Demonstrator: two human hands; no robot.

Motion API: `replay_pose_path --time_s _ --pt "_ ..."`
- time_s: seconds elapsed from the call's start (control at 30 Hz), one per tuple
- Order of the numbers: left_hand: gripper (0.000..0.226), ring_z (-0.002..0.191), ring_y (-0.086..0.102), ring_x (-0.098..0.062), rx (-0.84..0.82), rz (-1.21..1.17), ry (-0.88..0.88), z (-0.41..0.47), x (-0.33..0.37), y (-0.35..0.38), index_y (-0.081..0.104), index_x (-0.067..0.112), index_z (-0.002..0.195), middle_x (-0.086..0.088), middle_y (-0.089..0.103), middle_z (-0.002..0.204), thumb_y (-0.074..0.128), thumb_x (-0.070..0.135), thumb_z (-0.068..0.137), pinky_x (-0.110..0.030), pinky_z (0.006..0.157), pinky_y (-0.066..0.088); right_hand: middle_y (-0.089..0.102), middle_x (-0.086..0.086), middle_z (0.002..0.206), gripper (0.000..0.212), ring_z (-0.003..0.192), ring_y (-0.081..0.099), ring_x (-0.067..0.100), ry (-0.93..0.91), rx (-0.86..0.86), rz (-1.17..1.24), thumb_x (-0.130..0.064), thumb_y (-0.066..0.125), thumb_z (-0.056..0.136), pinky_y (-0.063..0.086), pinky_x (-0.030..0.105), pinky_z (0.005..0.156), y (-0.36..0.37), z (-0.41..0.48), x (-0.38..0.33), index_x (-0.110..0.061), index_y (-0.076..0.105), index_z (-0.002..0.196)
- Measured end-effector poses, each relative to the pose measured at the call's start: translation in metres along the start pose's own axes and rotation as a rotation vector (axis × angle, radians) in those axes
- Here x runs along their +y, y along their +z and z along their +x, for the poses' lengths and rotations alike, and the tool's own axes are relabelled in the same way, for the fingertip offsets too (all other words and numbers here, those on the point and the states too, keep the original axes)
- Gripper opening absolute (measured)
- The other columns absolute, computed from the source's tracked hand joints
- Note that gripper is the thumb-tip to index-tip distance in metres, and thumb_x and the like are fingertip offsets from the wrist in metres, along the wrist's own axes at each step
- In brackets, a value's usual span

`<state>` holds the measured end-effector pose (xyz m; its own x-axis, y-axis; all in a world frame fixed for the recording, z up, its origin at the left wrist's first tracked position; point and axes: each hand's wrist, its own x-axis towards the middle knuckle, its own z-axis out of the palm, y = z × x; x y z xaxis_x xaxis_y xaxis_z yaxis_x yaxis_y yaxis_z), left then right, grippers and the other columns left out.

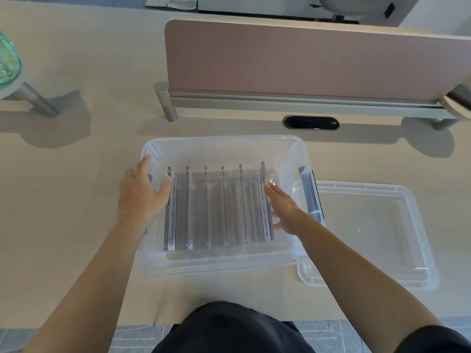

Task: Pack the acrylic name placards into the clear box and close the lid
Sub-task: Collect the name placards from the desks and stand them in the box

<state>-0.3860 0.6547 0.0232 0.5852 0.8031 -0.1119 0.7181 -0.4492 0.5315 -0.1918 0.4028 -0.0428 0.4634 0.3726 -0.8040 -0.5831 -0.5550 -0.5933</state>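
The clear box (224, 142) stands open on the table in front of me. Several acrylic name placards (216, 207) stand upright in a row inside it, edges up. My left hand (141, 192) grips the box's left rim, thumb inside against the leftmost placard. My right hand (283, 208) is inside the box at the right end of the row, its flat fingers pressed against the rightmost placard (265, 200). The clear lid (369, 235) lies flat on the table just right of the box, partly under its right edge.
A pink desk divider (305, 59) on a metal rail runs across behind the box. A black cable grommet (311, 122) sits in the table between them. A green object (9, 59) on a metal leg is at the far left. The table's front edge is near my body.
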Motion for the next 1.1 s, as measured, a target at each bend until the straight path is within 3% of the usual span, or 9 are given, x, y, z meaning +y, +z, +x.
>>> replay_pose_path --time_s 0.17,0.3,0.4,0.5,0.63,0.7,0.87,1.1 --pt "0.065 0.113 0.047 -0.037 -0.011 0.021 -0.013 -0.001 0.007 -0.003 0.034 0.020 0.149 -0.015 0.054 0.116 0.061 0.034 0.091 -0.047 0.102 0.036 0.037 -0.001 0.156 0.066 0.142 0.035 0.034 0.016 -0.055 0.011 -0.074 0.053 0.082 0.042 0.070 0.097 0.007 0.001 0.001 -0.050 0.041 0.142" --pt "0.063 0.112 0.047 -0.037 0.003 0.014 -0.007 -0.001 0.006 -0.002 0.036 0.019 0.147 -0.017 0.055 0.116 0.061 0.033 0.091 -0.046 0.103 0.036 0.037 0.000 0.156 0.057 0.141 0.036 0.035 -0.007 -0.044 0.013 -0.064 0.051 0.091 0.043 0.067 0.096 0.009 -0.001 0.001 -0.046 0.040 0.145" --pt "0.063 0.115 0.046 -0.037 0.004 0.006 -0.022 0.000 0.005 -0.001 0.036 0.022 0.147 -0.015 0.055 0.119 0.061 0.035 0.091 -0.046 0.103 0.036 0.044 0.002 0.150 0.045 0.137 0.043 0.034 -0.081 0.004 -0.031 -0.044 0.054 0.099 0.050 0.051 0.087 0.011 -0.008 -0.003 -0.045 0.043 0.143" --pt "0.062 0.119 0.044 -0.037 -0.008 -0.007 -0.038 0.001 0.004 -0.001 0.035 0.025 0.147 -0.014 0.054 0.123 0.060 0.037 0.091 -0.047 0.103 0.037 0.060 0.015 0.127 0.052 0.117 0.059 0.035 -0.175 0.045 -0.127 -0.024 0.058 0.098 0.057 0.038 0.077 0.011 -0.016 -0.003 -0.044 0.042 0.143" --pt "0.062 0.119 0.045 -0.038 -0.007 -0.012 -0.033 0.002 0.001 -0.001 0.036 0.023 0.146 -0.014 0.055 0.122 0.059 0.037 0.091 -0.047 0.103 0.036 0.056 -0.001 0.129 0.063 0.096 0.064 0.020 -0.307 0.064 -0.551 -0.028 0.058 0.097 0.061 0.041 0.083 -0.004 -0.025 0.004 -0.050 0.029 0.148" --pt "0.061 0.119 0.045 -0.037 -0.004 -0.011 -0.028 0.003 0.001 0.000 0.036 0.023 0.146 -0.014 0.056 0.119 0.059 0.037 0.091 -0.047 0.103 0.036 0.057 -0.004 0.126 0.068 0.098 0.066 0.021 -0.320 0.036 -0.696 -0.026 0.057 0.098 0.060 0.044 0.085 -0.011 -0.029 0.006 -0.053 0.023 0.149" --pt "0.060 0.118 0.046 -0.037 0.006 -0.006 -0.012 0.003 0.002 0.001 0.038 0.021 0.145 -0.015 0.056 0.122 0.060 0.035 0.091 -0.047 0.105 0.035 0.064 0.010 0.116 0.073 0.092 0.072 0.034 -0.232 -0.077 -0.434 -0.012 0.061 0.095 0.061 0.048 0.082 -0.013 -0.033 0.010 -0.054 0.030 0.147" --pt "0.061 0.115 0.049 -0.037 0.011 -0.012 -0.011 0.006 -0.002 0.003 0.039 0.021 0.145 -0.015 0.057 0.117 0.062 0.033 0.089 -0.046 0.104 0.039 0.066 0.013 0.116 0.075 0.091 0.074 0.036 -0.201 -0.138 -0.349 -0.009 0.057 0.096 0.062 0.045 0.078 -0.010 -0.033 0.010 -0.059 0.030 0.144"
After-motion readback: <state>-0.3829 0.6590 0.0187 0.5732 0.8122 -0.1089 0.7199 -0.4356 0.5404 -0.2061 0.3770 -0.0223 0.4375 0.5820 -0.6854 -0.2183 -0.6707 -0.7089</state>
